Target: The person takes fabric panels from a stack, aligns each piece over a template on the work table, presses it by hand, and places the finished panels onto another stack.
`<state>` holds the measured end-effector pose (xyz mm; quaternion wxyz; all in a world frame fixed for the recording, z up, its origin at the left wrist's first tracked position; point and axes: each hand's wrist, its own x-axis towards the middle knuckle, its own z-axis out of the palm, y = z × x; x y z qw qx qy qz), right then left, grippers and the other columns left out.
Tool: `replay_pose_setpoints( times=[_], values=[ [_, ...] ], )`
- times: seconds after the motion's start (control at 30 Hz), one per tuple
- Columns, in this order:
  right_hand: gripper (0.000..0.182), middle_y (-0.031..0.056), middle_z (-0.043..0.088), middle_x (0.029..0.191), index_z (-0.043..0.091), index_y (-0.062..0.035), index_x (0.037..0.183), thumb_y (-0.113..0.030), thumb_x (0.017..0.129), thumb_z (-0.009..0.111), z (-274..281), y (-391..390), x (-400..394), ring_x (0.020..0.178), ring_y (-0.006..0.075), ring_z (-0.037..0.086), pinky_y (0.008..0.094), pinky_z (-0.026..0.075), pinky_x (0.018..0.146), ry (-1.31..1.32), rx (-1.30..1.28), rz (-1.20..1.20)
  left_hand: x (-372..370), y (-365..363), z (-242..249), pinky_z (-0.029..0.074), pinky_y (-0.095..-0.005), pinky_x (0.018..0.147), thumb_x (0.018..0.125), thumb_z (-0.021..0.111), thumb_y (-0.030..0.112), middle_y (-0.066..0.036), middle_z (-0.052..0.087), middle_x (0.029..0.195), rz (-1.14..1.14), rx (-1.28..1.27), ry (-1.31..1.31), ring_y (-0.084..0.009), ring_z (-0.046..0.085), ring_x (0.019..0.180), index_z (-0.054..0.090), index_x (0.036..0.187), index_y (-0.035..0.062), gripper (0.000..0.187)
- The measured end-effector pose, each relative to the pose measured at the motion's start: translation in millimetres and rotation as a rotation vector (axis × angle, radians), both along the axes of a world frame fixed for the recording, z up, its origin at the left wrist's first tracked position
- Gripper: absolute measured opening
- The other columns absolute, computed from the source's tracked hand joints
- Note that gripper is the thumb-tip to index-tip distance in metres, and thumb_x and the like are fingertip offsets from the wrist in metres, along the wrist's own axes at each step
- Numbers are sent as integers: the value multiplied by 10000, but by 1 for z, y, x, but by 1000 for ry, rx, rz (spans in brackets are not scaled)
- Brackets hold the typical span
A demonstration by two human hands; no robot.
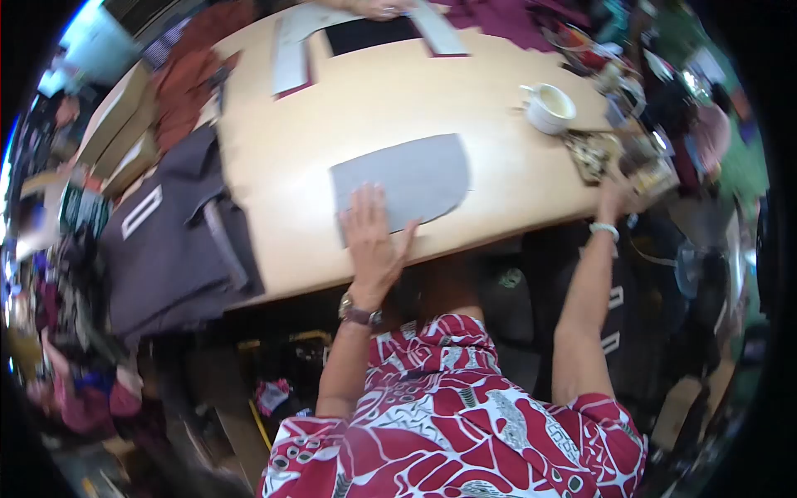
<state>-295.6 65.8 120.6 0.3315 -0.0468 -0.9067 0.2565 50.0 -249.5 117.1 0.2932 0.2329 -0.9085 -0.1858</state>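
A grey piece of cloth (423, 178) with one curved side lies flat near the table's front edge. My left hand (371, 241) rests on its left part, palm down with the fingers stretched out. Far to the right, my right hand (615, 195) reaches to the table's corner, beside a small tray of little pale pieces (591, 156). Its fingers are blurred among the clutter there, so I cannot make out whether they hold anything.
A white cup (550, 109) stands at the right on the pale table (282, 183). Dark folded cloth (170, 241) hangs over the left edge. At the far side, another person's hand (382, 8) touches a pale U-shaped template (292, 50) near black cloth (371, 35).
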Motion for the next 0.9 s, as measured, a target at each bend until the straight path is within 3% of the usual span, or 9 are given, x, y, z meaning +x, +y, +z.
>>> replay_pose_setpoints(
  times=[0.17,0.23,0.27,0.4,0.53,0.7,0.73,0.83,0.9],
  values=[
    [489,246,545,1120,317,35,1324,-49,869,477,0,-5,49,1035,367,534,430,406,919,322,40,105,44,-41,20,215,-514,1053,854,592,310,-188,403,1360,201,-44,132,-358,333,1285,397,1327,13,592],
    [458,205,590,1005,330,40,1316,-49,895,486,28,-59,115,885,295,590,371,473,826,120,-314,326,71,-76,22,229,-519,1046,876,563,270,-180,419,1351,331,-135,163,-351,346,1280,434,1304,18,513],
    [421,161,607,918,367,45,1293,-52,902,488,-3,-49,101,776,228,596,318,500,730,211,-103,405,86,-94,25,243,-518,1042,891,534,233,-170,437,1340,417,-156,162,-341,361,1272,460,1284,24,451],
    [391,90,581,940,412,46,1276,-29,898,478,-7,-133,148,759,163,557,288,479,706,61,-277,794,150,-171,25,291,-501,1027,899,478,135,-134,497,1283,624,-221,46,-320,412,1232,517,1220,29,340],
    [481,41,507,778,426,-31,1313,-4,846,534,47,-264,262,666,118,470,251,435,615,-92,-277,1293,186,-212,5,320,-495,1008,884,502,166,-108,532,1242,598,-210,-38,-320,433,1205,561,1166,33,317],
    [666,214,616,958,297,-19,1364,-177,801,617,46,-401,372,710,344,623,414,492,617,-371,26,1664,194,-212,-26,287,-501,1022,866,539,218,-106,557,1207,543,-327,-182,-323,418,1214,633,1074,46,286],
    [756,211,601,1026,225,-12,1399,-220,800,636,32,-426,386,703,354,620,414,491,630,-216,67,1647,194,-213,-29,280,-516,1024,870,542,238,-105,563,1203,543,-324,-177,-312,406,1228,640,1075,72,281],
    [908,258,563,1071,156,2,1407,-291,726,681,25,-468,410,826,394,609,424,504,696,-385,291,1515,193,-212,-20,282,-516,1023,866,544,246,-100,565,1200,528,-294,-218,-309,407,1228,640,1070,68,287],
    [924,248,574,1046,148,-3,1410,-265,706,685,16,-478,406,841,382,611,409,503,717,-413,211,1521,192,-211,-13,286,-514,1021,853,561,248,-103,570,1190,526,-262,-258,-312,409,1224,646,1055,67,283]
  ],
)
